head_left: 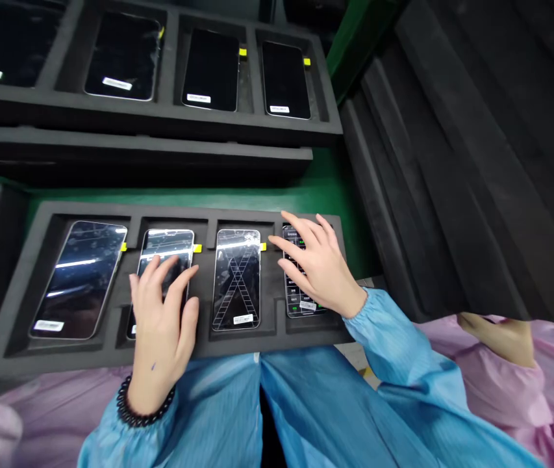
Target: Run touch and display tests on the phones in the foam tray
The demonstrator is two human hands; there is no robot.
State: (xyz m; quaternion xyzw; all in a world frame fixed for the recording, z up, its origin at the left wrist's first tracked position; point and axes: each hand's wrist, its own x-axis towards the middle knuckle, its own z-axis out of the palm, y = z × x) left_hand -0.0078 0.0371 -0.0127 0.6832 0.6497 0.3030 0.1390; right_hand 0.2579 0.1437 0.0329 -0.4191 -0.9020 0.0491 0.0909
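Note:
A dark foam tray (pixel 160 211) in front of me holds several smartphones in separate recesses. My left hand (pixel 160 312), fingers spread, is over the second smartphone (pixel 167 242) from the left; whether the fingertips touch its screen I cannot tell. Over the rightmost smartphone (pixel 301 292) hovers my right hand (pixel 318 263), open, its fingers reaching left. That phone's lit screen shows a grid with green text, partly hidden by the hand. Between my hands, another smartphone (pixel 236 279) displays crossed ladder-like lines. The leftmost smartphone (pixel 79 279) has a dark screen with reflections.
Beyond lies another foam tray (pixel 325 78) with dark-screened phones bearing white labels and yellow tabs. A further foam edge (pixel 257 151) runs below it. Stacked dark foam trays (pixel 432 162) stand at the right on the green surface (pixel 330 175). People in pink sleeves (pixel 505 390) are on both sides.

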